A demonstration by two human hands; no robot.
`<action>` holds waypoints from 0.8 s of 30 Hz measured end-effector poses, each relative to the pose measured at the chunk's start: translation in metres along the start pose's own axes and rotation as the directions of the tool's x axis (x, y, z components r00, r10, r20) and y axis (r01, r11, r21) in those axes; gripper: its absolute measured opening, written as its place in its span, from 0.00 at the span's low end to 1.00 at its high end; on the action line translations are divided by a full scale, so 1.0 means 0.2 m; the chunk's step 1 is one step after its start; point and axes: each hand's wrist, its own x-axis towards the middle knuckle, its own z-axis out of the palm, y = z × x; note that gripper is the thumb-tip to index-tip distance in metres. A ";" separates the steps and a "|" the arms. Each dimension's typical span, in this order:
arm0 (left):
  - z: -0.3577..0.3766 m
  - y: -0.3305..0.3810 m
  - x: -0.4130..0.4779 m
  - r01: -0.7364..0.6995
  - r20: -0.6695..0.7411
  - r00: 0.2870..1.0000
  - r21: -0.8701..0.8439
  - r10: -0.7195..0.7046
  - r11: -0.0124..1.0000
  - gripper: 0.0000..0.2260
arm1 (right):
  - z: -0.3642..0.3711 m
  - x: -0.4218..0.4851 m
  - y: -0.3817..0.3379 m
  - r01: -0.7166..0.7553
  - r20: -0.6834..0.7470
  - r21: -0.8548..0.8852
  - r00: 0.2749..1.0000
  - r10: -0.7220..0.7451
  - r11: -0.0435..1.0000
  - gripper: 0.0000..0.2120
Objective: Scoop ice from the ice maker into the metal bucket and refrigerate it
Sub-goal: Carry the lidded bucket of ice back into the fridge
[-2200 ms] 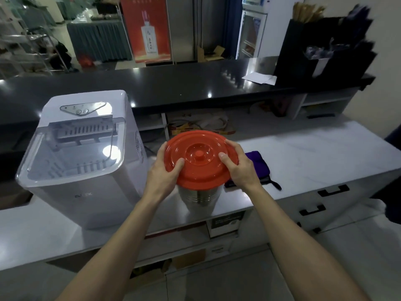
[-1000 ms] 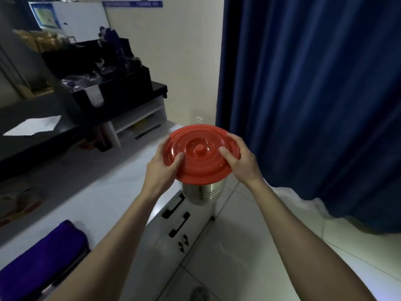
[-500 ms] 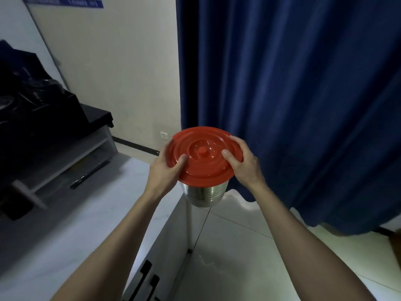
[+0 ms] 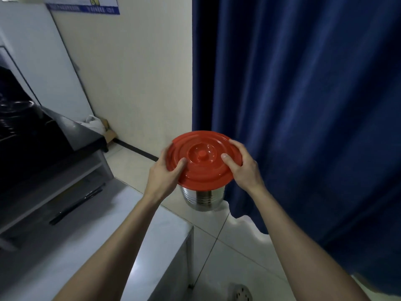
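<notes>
I carry the metal bucket (image 4: 202,198) in the air in front of me, above the floor just past the counter's end. A round red lid (image 4: 201,161) covers it, so its contents are hidden. My left hand (image 4: 166,172) grips the lid's left rim with the thumb on top. My right hand (image 4: 243,166) grips the right rim the same way. The ice maker is out of view.
A dark blue curtain (image 4: 303,105) hangs straight ahead and to the right. The white counter (image 4: 108,246) ends at lower left, with a black counter (image 4: 71,129) behind it. A cream wall (image 4: 134,72) stands ahead. A floor drain (image 4: 242,293) lies on the tiled floor.
I have lifted the lidded bucket off the counter beside the ice maker and turned right with it. The view has swung from the counter to the wall and blue curtain. Both grips are unchanged.
</notes>
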 end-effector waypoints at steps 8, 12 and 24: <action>0.19 -0.09 0.42 0.111 -0.186 0.977 0.046 -0.100 0.993 0.30 | 0.11 0.66 0.21 0.069 0.192 0.053 0.978 -0.078 0.996 0.25; 0.24 -0.11 0.57 0.154 -0.270 0.953 0.032 -0.140 0.987 0.32 | 0.19 0.97 0.28 0.130 0.288 0.075 0.946 -0.146 0.989 0.27; 0.09 -0.32 0.94 0.311 -0.476 0.844 0.062 -0.245 0.949 0.33 | 0.73 1.59 0.28 0.211 0.482 0.193 0.831 -0.280 0.958 0.30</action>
